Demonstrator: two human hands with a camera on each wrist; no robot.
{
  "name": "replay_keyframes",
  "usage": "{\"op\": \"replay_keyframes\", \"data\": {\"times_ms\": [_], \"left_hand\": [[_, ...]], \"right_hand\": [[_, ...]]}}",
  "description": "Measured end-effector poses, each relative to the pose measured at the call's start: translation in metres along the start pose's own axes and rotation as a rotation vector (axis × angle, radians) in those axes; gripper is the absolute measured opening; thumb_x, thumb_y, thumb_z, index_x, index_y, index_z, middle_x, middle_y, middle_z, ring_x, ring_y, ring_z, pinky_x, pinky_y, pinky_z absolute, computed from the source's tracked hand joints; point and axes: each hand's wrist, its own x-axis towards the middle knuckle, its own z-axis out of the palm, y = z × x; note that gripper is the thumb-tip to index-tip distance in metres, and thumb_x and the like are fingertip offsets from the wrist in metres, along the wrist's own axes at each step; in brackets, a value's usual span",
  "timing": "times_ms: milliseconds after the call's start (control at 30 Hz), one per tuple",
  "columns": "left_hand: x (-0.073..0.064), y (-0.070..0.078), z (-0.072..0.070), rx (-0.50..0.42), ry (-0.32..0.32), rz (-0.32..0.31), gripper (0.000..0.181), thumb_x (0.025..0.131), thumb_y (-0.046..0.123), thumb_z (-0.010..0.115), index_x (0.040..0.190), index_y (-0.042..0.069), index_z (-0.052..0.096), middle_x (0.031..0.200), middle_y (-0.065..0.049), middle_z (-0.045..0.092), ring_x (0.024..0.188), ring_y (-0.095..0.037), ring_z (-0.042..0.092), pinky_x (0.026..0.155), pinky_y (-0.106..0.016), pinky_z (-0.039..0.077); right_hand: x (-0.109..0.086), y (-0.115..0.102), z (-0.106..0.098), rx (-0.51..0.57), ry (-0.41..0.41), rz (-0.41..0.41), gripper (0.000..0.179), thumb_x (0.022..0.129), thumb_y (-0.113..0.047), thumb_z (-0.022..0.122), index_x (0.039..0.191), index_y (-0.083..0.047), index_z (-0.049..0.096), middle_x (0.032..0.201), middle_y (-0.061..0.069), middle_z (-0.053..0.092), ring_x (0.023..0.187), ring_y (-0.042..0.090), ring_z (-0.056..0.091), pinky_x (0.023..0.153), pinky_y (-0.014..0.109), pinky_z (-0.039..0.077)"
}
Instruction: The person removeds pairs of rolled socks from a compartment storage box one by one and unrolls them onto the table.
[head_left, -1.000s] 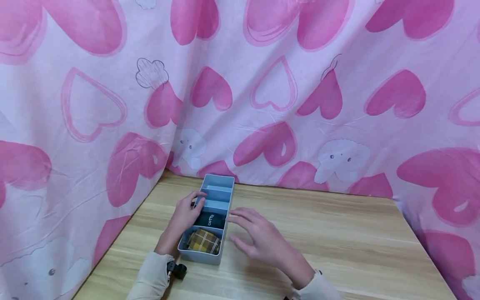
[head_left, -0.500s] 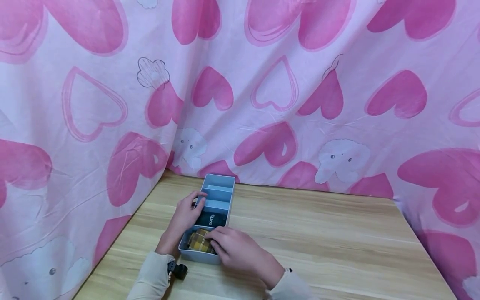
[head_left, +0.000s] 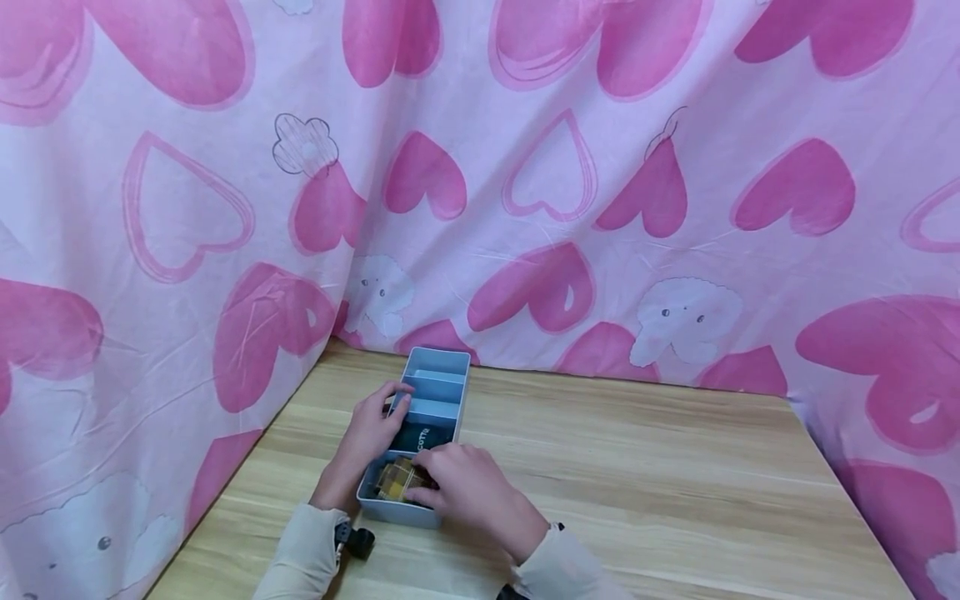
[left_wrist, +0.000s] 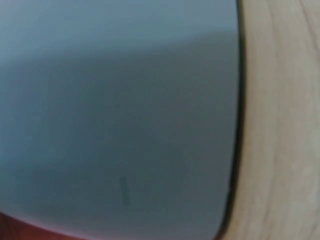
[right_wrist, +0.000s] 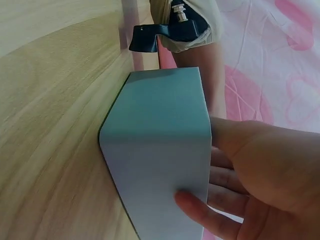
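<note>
A long grey-blue divided storage box [head_left: 405, 516] stands on the table. In its nearest compartment lies a folded brown-and-yellow plaid cloth [head_left: 393, 481]. The compartment behind holds a dark folded cloth [head_left: 408, 437] with white lettering. My left hand [head_left: 372, 427] grips the box's left wall at the rim, its fingertips partly hidden. With thumb and fingers on either side, my right hand [head_left: 468, 487] pinches the plaid cloth and covers its right part. In the right wrist view, the right hand [right_wrist: 270, 175] reaches over the wall, one finger outside it. The box wall [left_wrist: 125, 125] fills most of the left wrist view.
The wood-grain table [head_left: 637, 475] extends to the right of the box. A pink heart-print curtain [head_left: 517, 167] hangs behind and at both sides. The box's far end is close to the curtain. A black wrist mount [head_left: 354, 541] sits on the left sleeve.
My right hand has come from the box's right side to the left, down into the near compartment, and taken hold of the plaid cloth. The left hand and the box have stayed in place.
</note>
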Motion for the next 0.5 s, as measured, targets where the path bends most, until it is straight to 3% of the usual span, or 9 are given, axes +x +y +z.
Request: {"op": "replay_keyframes", "data": {"times_ms": [200,500], "left_hand": [[0.0004,-0.0021,0.0001,0.003,0.008,0.003,0.027,0.104,0.040,0.052,0.129,0.032,0.058,0.150,-0.006,0.052,0.134,-0.037,0.054,0.102,-0.059,0.049],[-0.0010,-0.0027,0.0009,-0.015,0.018,0.019,0.027,0.104,0.039,0.053,0.129,0.031,0.059,0.149,-0.005,0.053,0.133,-0.038,0.055,0.101,-0.059,0.050]], "right_hand": [[0.0050,-0.0037,-0.0016,-0.057,-0.038,0.028,0.044,0.082,-0.056,0.076,0.115,-0.028,0.075,0.091,-0.012,0.072,0.071,0.002,0.053,0.059,0.019,0.044],[0.0068,-0.0092,-0.0068,-0.066,-0.125,0.005,0.034,0.085,-0.040,0.079,0.116,-0.026,0.075,0.095,-0.010,0.074,0.070,0.004,0.056,0.063,0.022,0.050]]}}
